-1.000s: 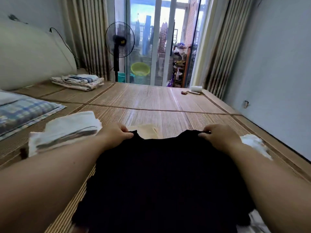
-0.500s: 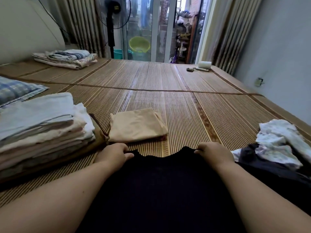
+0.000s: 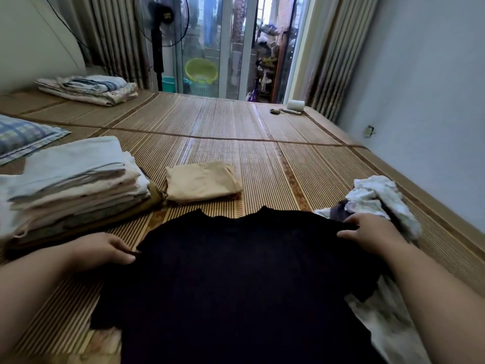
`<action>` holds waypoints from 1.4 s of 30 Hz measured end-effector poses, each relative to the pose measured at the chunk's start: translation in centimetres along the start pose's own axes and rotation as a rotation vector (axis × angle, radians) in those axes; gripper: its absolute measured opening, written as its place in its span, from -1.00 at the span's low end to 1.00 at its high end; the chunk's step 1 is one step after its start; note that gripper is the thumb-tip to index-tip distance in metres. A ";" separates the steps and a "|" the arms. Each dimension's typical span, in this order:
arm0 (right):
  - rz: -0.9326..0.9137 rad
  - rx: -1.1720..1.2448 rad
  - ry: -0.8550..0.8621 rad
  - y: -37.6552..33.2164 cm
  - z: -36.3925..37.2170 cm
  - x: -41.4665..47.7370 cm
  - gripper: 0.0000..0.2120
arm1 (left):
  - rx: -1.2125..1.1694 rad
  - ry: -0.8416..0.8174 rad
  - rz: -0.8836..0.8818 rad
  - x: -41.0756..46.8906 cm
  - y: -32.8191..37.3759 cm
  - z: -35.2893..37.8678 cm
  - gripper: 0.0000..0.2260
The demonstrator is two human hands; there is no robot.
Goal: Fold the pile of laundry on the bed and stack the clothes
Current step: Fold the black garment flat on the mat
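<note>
Left grip (image 3: pixel 105 249) and right grip (image 3: pixel 367 232) pinch black shirt (image 3: pixel 236 271) at its shoulders, flat on bed mat (image 3: pixel 262 166); best smooth it, fold sleeves inward evenly, clear of unfolded pile (image 3: pixel 380 197).

No text, number or brand can be read; the small yellow label (image 3: pixel 166 15) on the standing fan (image 3: pixel 158 32) is too blurred to make out.

The shirt (image 3: pixel 236 271) is showing plain black. The folded cloth (image 3: pixel 202 183) is looking tan, and the stack (image 3: pixel 73 185) is layering white, cream and pale grey. The heap (image 3: pixel 378 198) is showing white with a faint print. The mat (image 3: pixel 262 143) is running in brown and straw stripes; the pillow (image 3: pixel 23 135) is wearing blue plaid.
</note>
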State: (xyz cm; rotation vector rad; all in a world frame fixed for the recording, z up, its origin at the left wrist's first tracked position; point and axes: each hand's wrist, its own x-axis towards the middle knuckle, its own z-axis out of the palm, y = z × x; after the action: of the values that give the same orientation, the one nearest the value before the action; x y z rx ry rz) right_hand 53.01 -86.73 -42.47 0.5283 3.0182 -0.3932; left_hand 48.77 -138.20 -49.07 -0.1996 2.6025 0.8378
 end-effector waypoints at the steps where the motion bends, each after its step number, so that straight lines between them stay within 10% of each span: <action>1: 0.034 0.046 0.050 0.6 -0.2 -0.9 -0.55 | -0.015 0.003 -0.005 -0.9 -0.4 0.2 -0.91; 6: 0.131 0.390 0.060 2.2 0.5 -3.3 -0.72 | -0.087 0.224 -0.033 -1.8 -0.8 0.9 -0.88; 13: 0.278 0.997 0.397 1.1 -0.6 -3.3 -0.73 | -0.848 0.500 -0.285 1.0 -5.1 -1.7 -0.40; 17: 0.415 1.329 0.157 1.1 -1.2 -2.9 -0.70 | -0.951 0.420 -0.331 -2.4 -1.9 -1.3 -0.59; 21: 0.512 1.230 -0.075 0.7 -1.2 -3.2 -0.93 | -0.692 0.086 -0.378 -3.6 -0.5 0.7 -0.76; 27: 0.310 0.917 0.201 0.0 -0.9 -3.5 -0.77 | -0.255 0.358 -0.232 -3.6 0.0 0.6 -0.50; 35: 0.044 0.567 0.339 -4.5 -1.8 -5.4 -0.77 | -0.362 0.495 0.155 -5.9 6.3 1.2 -0.88; 42: -0.045 0.734 -0.286 -11.9 0.8 -6.0 -0.60 | -0.262 0.060 0.203 -7.3 12.8 5.4 -0.78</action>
State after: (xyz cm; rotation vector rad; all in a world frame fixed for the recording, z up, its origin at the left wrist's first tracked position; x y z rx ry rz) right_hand 54.57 -99.75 -39.78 0.3795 2.5368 -1.4550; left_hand 53.92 -124.57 -43.28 -0.0323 2.5917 1.2630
